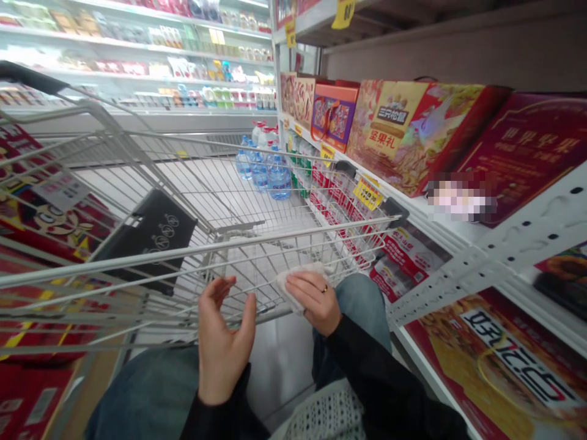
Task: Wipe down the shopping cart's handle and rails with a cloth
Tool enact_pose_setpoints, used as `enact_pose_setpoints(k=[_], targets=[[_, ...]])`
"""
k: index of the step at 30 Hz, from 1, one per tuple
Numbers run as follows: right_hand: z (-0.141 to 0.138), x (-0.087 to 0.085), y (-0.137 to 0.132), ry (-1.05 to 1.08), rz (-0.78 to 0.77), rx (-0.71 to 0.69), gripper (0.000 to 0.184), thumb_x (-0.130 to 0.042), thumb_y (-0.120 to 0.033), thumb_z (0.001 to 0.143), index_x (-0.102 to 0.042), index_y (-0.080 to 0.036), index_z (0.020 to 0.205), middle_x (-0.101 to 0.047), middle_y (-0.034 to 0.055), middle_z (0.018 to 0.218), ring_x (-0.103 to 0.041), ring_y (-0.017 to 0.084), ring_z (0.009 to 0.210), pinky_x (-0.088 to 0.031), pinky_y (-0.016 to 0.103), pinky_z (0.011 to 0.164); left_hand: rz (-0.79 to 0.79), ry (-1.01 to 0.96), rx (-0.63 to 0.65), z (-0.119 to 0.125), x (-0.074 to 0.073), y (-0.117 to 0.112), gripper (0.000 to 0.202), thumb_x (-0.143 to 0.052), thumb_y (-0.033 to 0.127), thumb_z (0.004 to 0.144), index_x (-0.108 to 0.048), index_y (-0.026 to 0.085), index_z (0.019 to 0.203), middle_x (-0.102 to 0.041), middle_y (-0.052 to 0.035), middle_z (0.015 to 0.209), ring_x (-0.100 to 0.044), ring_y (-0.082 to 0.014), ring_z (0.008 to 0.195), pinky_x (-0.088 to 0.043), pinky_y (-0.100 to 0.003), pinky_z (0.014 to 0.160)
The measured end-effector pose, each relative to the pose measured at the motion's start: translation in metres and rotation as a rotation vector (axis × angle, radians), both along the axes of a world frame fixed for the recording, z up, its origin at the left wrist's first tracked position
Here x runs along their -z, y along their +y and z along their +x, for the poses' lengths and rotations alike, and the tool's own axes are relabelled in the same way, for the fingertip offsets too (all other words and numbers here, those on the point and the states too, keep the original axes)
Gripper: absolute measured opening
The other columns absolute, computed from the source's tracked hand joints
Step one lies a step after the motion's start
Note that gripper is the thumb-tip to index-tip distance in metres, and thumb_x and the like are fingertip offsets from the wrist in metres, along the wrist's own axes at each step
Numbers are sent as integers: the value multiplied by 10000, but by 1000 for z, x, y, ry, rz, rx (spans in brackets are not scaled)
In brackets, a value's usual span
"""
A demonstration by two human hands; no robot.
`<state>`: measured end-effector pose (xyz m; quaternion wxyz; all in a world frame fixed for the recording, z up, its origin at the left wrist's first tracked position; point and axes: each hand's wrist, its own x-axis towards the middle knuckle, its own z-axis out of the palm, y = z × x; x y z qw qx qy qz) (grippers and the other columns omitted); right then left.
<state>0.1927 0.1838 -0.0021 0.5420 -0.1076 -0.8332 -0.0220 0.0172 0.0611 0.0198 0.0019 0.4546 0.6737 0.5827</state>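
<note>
A wire shopping cart (293,239) stretches across the view right in front of my knees. My right hand (316,299), with a ring on one finger, presses a white cloth (300,275) against the wires of its near side. Just left of it, my left hand (224,342) is raised near the lower bars, fingers curved and thumb apart, with nothing in it. Whether its fingertips touch the wire I cannot tell. A black panel with round printed marks (151,241) sits inside the cart on the left.
Gift boxes (389,131) line the shelf on the right, above packs of bottled water (339,201). Large blue-tinted water bottles (277,174) stand on the floor beyond the cart. Red packages (50,208) are stacked at left. A lit refrigerated display (137,67) runs along the back.
</note>
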Motion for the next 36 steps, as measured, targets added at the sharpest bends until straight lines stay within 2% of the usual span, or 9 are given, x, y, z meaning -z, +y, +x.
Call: enact_pose_setpoints(k=[2, 8, 16, 23, 25, 28, 30, 32, 36], targets=[[2, 2, -1, 7, -16, -7, 488, -481, -35, 1004, -639, -170, 1446, -806, 93, 1229, -717, 211, 1245, -651, 393, 1019, -5, -2, 11, -3, 1, -2, 658, -757, 440, 887, -461, 244, 1442, -610, -133, 1368, -620, -292, 1297, -494, -553, 1185], [-2, -32, 1, 94, -42, 5, 554, -539, -60, 997, -572, -219, 1527, -756, 73, 1359, -674, 233, 1342, -630, 435, 1101, -13, -12, 13, -6, 3, -6, 647, -749, 440, 892, -461, 256, 1441, -611, -135, 1384, -617, -303, 1309, -497, -574, 1182], [-8, 8, -6, 81, -44, 35, 444, -481, -67, 1022, -658, -189, 1410, -813, 79, 1204, -744, 212, 1200, -665, 385, 984, -41, -37, 27, -14, 5, -11, 660, -750, 477, 880, -465, 277, 1442, -618, -129, 1399, -616, -326, 1327, -483, -616, 1196], [8, -22, 5, 113, -8, 145, 543, -476, -62, 1012, -575, -276, 1500, -782, 55, 1306, -694, 223, 1312, -481, 512, 1224, -39, -48, 43, -19, 7, -15, 677, -743, 511, 877, -467, 286, 1453, -611, -127, 1409, -616, -337, 1335, -486, -615, 1204], [8, -11, 5, 86, 3, 156, 540, -482, -63, 1006, -580, -274, 1494, -784, 51, 1302, -690, 224, 1318, -444, 522, 1245, -36, -47, 40, -19, 7, -14, 682, -744, 512, 876, -465, 286, 1456, -609, -125, 1414, -616, -335, 1336, -481, -614, 1211], [9, 16, 3, 23, 9, 151, 498, -469, -66, 1010, -620, -241, 1450, -795, 56, 1274, -692, 204, 1303, -482, 466, 1198, -29, -55, 43, -20, 7, -14, 675, -745, 505, 878, -467, 286, 1453, -609, -122, 1412, -612, -325, 1341, -470, -598, 1229], [11, 23, 2, -19, 2, 145, 470, -469, -70, 1017, -637, -220, 1429, -796, 66, 1268, -690, 198, 1299, -503, 447, 1172, -29, -62, 53, -20, 6, -15, 665, -745, 496, 881, -469, 284, 1448, -606, -122, 1414, -607, -321, 1349, -462, -589, 1239], [15, 14, 3, -36, 6, 125, 466, -475, -64, 1016, -635, -205, 1431, -793, 74, 1274, -686, 197, 1305, -516, 441, 1163, -32, -68, 65, -21, 5, -16, 664, -745, 492, 879, -468, 285, 1446, -600, -122, 1420, -603, -322, 1359, -459, -589, 1244], [18, -24, 8, 60, 39, 116, 504, -446, -58, 1020, -610, -225, 1466, -784, 73, 1297, -683, 206, 1325, -533, 453, 1169, -39, -86, 69, -21, 5, -18, 665, -753, 490, 869, -468, 300, 1440, -585, -120, 1427, -595, -334, 1373, -457, -607, 1242]])
